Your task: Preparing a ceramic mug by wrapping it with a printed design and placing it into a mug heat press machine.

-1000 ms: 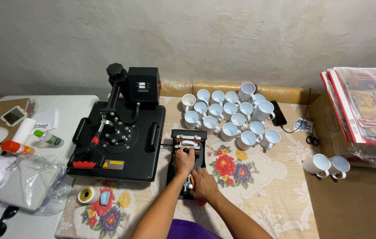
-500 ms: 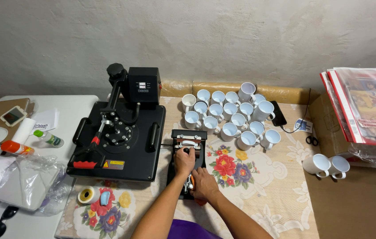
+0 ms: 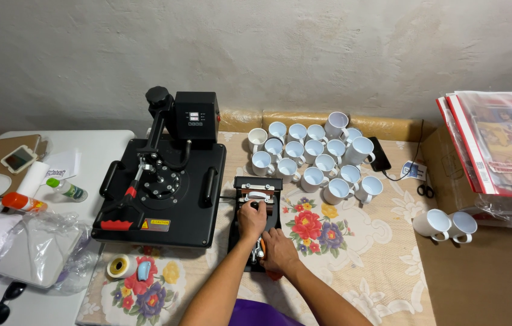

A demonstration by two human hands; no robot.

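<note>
- Pressing down on a small black mug press attachment point(image 3: 257, 208), both hands work at the middle of the floral-cloth worktop point(image 3: 352, 241), just right of the large black flat heat press point(image 3: 162, 187).
- Risk, as a judgement: the attachment sits loose on cloth, so a hard push on its lever could make it slide or tip toward the person.
- Risk: the cluster of white mugs point(image 3: 313, 160) stands near the attachment's right side; a jerk of the right elbow outward could knock 1 over.
- Risk: if the clamp is hot, fingers resting near the metal frame could be burned; heat cannot be read from this view.
- Left hand point(image 3: 251, 218): grip closed around a dark knob or handle on top of the attachment, fingers curled over it.
- Right hand point(image 3: 277, 250): grip narrow, wrapped on the near end of the attachment where an orange-tipped lever point(image 3: 260, 247) shows; how firmly it clasps, I cannot tell.
- Elsewhere: 2 more white mugs point(image 3: 446, 224) lie on cardboard at the right, a tape roll point(image 3: 120, 265) at lower left.
</note>
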